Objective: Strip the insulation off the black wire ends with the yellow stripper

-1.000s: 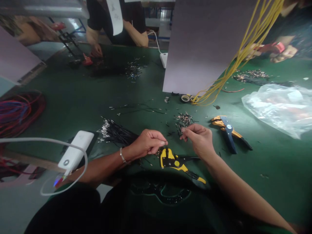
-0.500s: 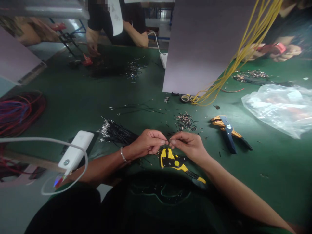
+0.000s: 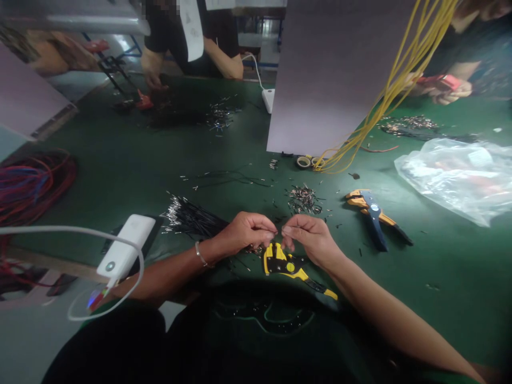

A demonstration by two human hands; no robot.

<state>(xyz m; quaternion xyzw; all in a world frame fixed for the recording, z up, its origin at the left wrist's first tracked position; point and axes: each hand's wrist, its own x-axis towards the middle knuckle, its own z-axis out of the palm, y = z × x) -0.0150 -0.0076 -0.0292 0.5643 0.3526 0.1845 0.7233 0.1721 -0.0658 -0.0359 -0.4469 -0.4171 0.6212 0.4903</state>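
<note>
My left hand (image 3: 250, 232) is closed in a pinch at the centre; what its fingertips hold is too small to make out. Facing it across a narrow gap, my right hand (image 3: 308, 234) also pinches, its contents unclear. Just below both lies a yellow and black wire stripper (image 3: 286, 266). A bundle of black wires (image 3: 194, 218) with bare silvery ends lies beside my left wrist. Beyond my right hand is a pile of small metal-tipped pieces (image 3: 304, 199).
An orange and blue stripper (image 3: 374, 213) and a plastic bag (image 3: 460, 176) lie right. Yellow wires (image 3: 380, 117) hang beside a grey panel (image 3: 324, 74). A white power bank (image 3: 126, 245) and red-blue coils (image 3: 32, 184) are left. Other people sit across the green table (image 3: 132, 144).
My hands have moved slightly apart, widening the gap between their fingertips. At the right, another person's hands with a red tool have shifted left.
</note>
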